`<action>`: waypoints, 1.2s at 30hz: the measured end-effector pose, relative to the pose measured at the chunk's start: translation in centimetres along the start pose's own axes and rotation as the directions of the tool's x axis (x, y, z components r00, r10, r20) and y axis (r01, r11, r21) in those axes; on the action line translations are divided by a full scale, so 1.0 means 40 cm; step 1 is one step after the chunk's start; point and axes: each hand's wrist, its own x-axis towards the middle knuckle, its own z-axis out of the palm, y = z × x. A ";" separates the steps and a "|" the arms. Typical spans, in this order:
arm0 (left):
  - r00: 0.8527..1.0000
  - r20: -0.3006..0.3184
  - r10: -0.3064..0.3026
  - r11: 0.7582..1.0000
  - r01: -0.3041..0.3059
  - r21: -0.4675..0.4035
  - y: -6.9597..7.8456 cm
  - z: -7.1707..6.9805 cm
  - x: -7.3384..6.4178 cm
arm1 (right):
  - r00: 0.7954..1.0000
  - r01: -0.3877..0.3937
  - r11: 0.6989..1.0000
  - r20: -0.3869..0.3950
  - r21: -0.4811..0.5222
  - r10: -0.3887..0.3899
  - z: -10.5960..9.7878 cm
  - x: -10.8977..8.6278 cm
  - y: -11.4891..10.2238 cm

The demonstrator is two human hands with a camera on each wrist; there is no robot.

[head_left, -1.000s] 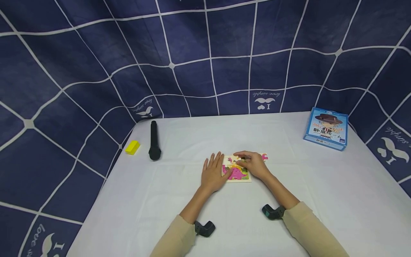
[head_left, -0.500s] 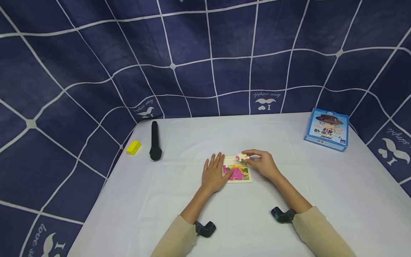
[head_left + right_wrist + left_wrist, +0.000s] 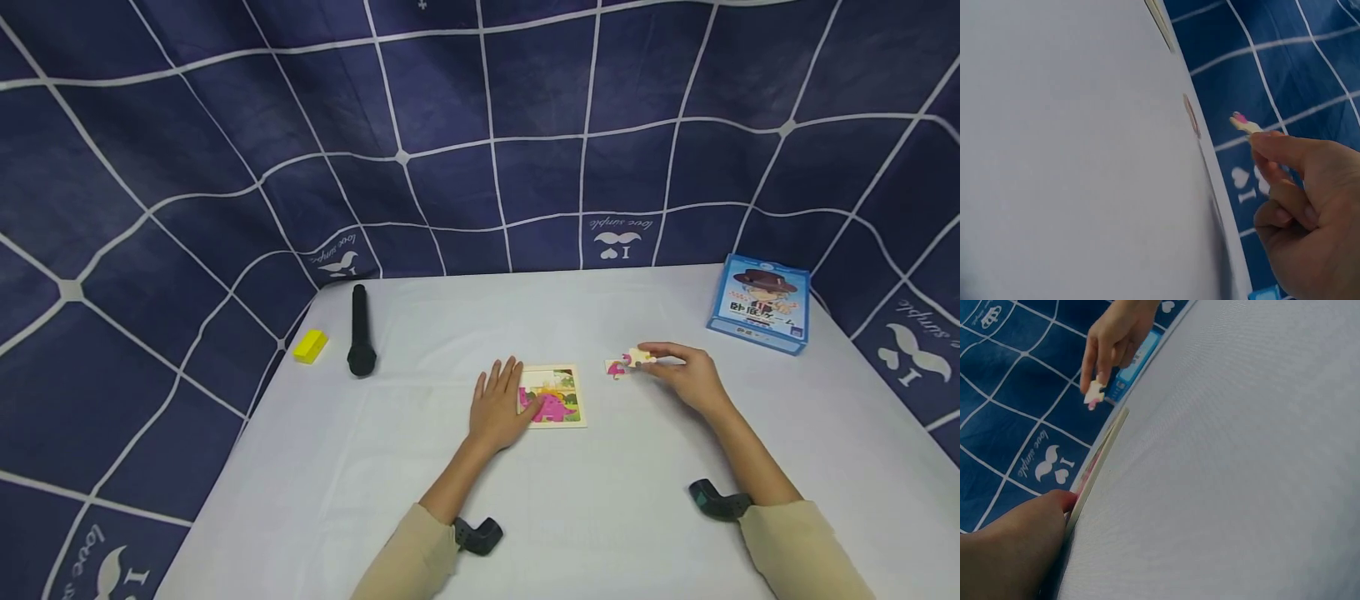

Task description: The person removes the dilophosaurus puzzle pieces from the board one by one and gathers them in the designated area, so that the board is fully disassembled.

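Note:
A square dinosaur jigsaw puzzle lies in a pale frame at the middle of the table, its upper left part bare. My left hand rests flat on its left side, fingers straight, thumb across the pink dinosaur. To the right, my right hand pinches a cream jigsaw piece with a pink patch between thumb and forefinger. The right wrist view shows this piece held up off the table. Another pink and white jigsaw piece lies on the cloth just left of the held one.
A black microphone and a yellow block lie at the left of the white table. A blue box with a cartoon figure sits at the back right. A dark blue gridded curtain stands behind.
My right hand has lifted the jigsaw piece out of the puzzle's upper part and carried it right, uncovering the loose piece. The left hand has stayed in place.

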 end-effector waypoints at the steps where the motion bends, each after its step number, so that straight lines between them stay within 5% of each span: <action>1: 1.000 -0.002 0.001 1.000 -0.001 0.001 0.000 0.000 0.000 | 1.000 -0.008 1.000 0.000 -0.006 0.008 -0.006 0.000 0.010; 11: 1.000 0.001 -0.005 1.000 0.005 0.001 -0.003 0.004 0.002 | 0.998 -0.011 1.000 0.059 -0.009 0.012 -0.019 0.002 0.060; 22: 1.000 0.011 -0.006 1.000 0.006 0.009 -0.004 0.007 0.004 | 0.993 0.119 0.962 0.039 -0.245 -0.113 -0.009 0.002 0.071; 28: 1.000 0.006 -0.003 1.000 0.003 0.006 -0.003 0.007 0.005 | 0.993 0.116 0.969 0.052 -0.218 -0.107 -0.013 0.002 0.066; 36: 1.000 -0.011 0.006 1.000 -0.006 0.008 -0.004 0.005 0.002 | 0.984 0.160 0.978 -0.055 -0.131 -0.169 0.034 -0.002 0.008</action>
